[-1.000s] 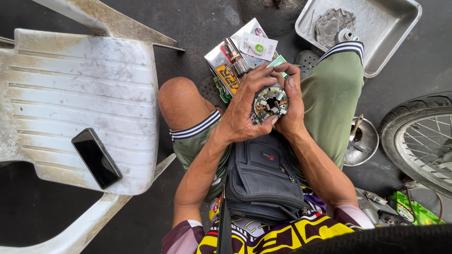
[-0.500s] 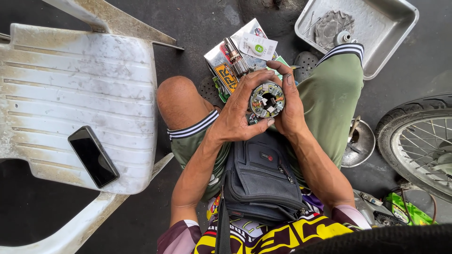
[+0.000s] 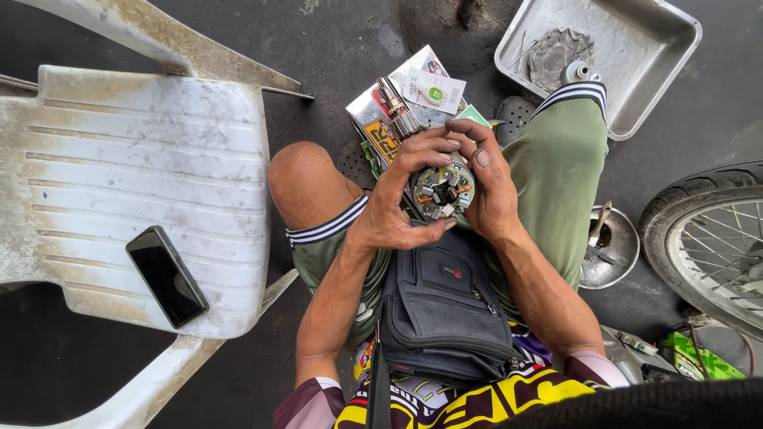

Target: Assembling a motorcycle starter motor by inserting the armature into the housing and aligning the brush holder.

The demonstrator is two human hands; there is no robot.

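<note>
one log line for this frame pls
left hand: grips round metal part | right hand: grips same part | phone: on white chair | metal tray: on ground

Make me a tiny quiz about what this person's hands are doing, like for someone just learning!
1. True or false: both hands grip the round metal part.
2. What lies on the white plastic chair? A) black phone B) spanner C) cup
3. Which hand is nearer the metal tray?

Key:
1. True: left hand and right hand wrap around it.
2. A, the black phone.
3. The right hand.
</note>
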